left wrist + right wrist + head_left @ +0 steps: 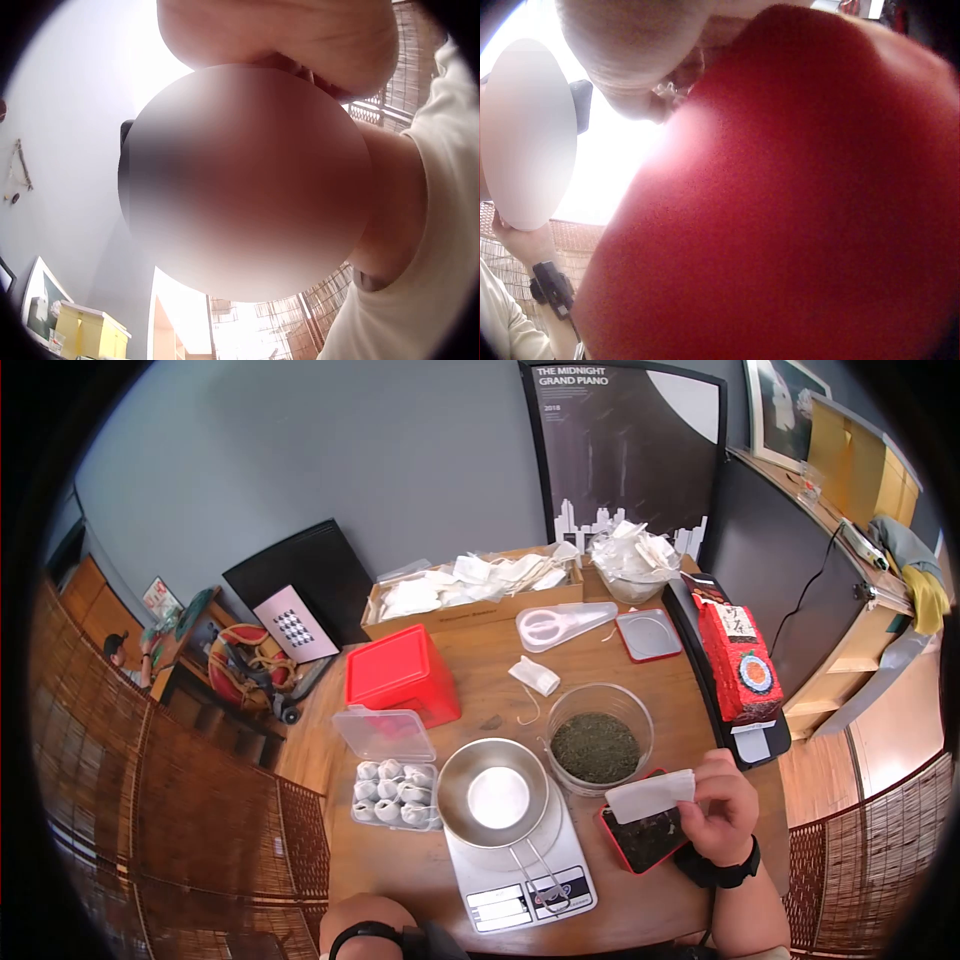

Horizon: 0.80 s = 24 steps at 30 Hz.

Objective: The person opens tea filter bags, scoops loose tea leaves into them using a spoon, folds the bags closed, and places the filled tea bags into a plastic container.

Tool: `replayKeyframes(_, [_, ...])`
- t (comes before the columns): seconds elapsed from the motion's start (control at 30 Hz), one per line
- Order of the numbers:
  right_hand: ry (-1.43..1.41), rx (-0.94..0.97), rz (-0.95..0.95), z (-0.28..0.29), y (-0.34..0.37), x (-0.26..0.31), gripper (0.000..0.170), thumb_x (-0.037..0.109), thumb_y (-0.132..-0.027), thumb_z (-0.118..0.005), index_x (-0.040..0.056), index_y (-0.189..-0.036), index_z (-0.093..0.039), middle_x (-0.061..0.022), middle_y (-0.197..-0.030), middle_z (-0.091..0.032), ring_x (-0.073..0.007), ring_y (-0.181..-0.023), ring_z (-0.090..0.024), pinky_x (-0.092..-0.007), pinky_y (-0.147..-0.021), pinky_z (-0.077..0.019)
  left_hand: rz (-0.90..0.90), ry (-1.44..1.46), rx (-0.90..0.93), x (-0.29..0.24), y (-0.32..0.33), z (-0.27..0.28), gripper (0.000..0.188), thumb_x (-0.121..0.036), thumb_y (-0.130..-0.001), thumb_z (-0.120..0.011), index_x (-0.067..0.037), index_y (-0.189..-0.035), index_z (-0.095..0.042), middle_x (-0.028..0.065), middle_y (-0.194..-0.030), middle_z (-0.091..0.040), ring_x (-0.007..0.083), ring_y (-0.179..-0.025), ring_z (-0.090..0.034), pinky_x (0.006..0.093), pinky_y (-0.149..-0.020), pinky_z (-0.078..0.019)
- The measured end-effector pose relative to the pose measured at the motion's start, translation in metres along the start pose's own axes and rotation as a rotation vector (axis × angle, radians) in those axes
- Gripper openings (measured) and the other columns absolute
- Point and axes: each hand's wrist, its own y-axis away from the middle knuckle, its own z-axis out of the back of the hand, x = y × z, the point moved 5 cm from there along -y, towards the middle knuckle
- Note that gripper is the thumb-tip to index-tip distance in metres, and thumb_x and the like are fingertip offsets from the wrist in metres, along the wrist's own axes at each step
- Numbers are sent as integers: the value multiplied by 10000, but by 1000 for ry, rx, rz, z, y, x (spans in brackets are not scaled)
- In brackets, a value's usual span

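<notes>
My right hand (722, 810) pinches a flat white tea bag (650, 797) by its right end, over a red tin (632, 857) of dark tea leaves. In the right wrist view the heel of this hand (634, 56) is at the top and a red surface (795, 202) fills most of the picture. My left hand (277, 34) is raised by the face, its fingers mostly hidden; only the strapped left wrist (365, 930) shows low in the head view. Close to the tin stand a clear bowl (648, 712) of green leaves and a steel pan (450, 800) on a white scale (480, 880).
Left of the pan sits a clear box (385, 735) of filled tea bags, with a red container (395, 665) behind. A filled bag (538, 676), scissors in a clear case (545, 628), a red-rimmed lid (650, 635), a cardboard box (480, 610) and a red packet (740, 660) lie further off.
</notes>
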Motion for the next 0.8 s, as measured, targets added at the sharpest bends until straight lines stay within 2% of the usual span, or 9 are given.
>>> replayKeyframes(0.13, [14,-25,-8,0,1,1,228,-23,-746,-756,73,-901,-621,-88,-843,-678,-256,-718,-594,-402,-778,-445,216,97,33,29,0,21,151,3,-882,-604,-56,-744,-591,81,-656,-616,150,-498,-550,273,-442,-359])
replayKeyframes(0.17, [7,-12,-6,0,1,1,212,-14,-766,-746,69,-906,-610,-90,-841,-672,-257,-726,-592,-413,-790,-440,405,-137,-193,27,12,11,180,-30,-914,-586,-64,-737,-594,103,-646,-609,182,-498,-559,287,-440,-379])
replayKeyframes(0.2, [5,-14,-3,1,4,1,200,-7,-779,-739,68,-908,-606,-89,-839,-668,-255,-728,-589,-417,-792,-439,693,-101,-128,31,10,12,232,-57,-969,-548,-50,-749,-621,117,-688,-622,201,-527,-578,298,-454,-419])
replayKeyframes(0.23, [-3,-17,7,0,5,0,189,0,-792,-733,68,-910,-601,-88,-837,-663,-254,-731,-587,-422,-794,-438,524,-99,-178,37,23,11,292,-98,-1022,-510,-23,-781,-656,137,-769,-650,228,-586,-611,315,-484,-470])
replayKeyframes(0.3, [16,-34,11,-1,4,2,179,11,-809,-729,68,-915,-596,-88,-838,-658,-253,-736,-578,-421,-796,-436,699,87,13,48,10,14,282,-105,-1015,-515,-3,-808,-677,146,-850,-667,255,-646,-634,327,-528,-515])
replayKeyframes(0.37, [-10,-39,12,-1,8,-2,177,24,-815,-732,64,-917,-594,-92,-848,-655,-253,-745,-562,-418,-796,-435,565,105,-357,44,23,-1,247,-80,-977,-540,-4,-782,-672,149,-870,-670,265,-660,-639,328,-549,-528])
replayKeyframes(0.63, [-23,-24,-32,-1,11,-4,168,73,-839,-734,64,-913,-584,-87,-853,-651,-249,-760,-533,-405,-795,-422,517,237,-473,46,27,-7,270,-73,-967,-519,-13,-749,-667,155,-879,-669,259,-665,-619,325,-599,-539])
replayKeyframes(0.73, [-11,-14,-36,0,10,-2,171,76,-841,-737,67,-909,-581,-86,-845,-650,-248,-753,-531,-406,-788,-422,582,231,-414,31,37,-1,280,-90,-969,-524,-28,-729,-653,129,-838,-657,249,-637,-613,326,-570,-520])
replayKeyframes(0.8, [-6,-19,-35,-1,9,-2,172,77,-842,-738,67,-907,-579,-85,-840,-650,-247,-748,-532,-407,-786,-422,1014,495,-262,-3,92,-9,242,-95,-934,-649,-111,-705,-573,44,-692,-578,287,-688,-615,387,-676,-506])
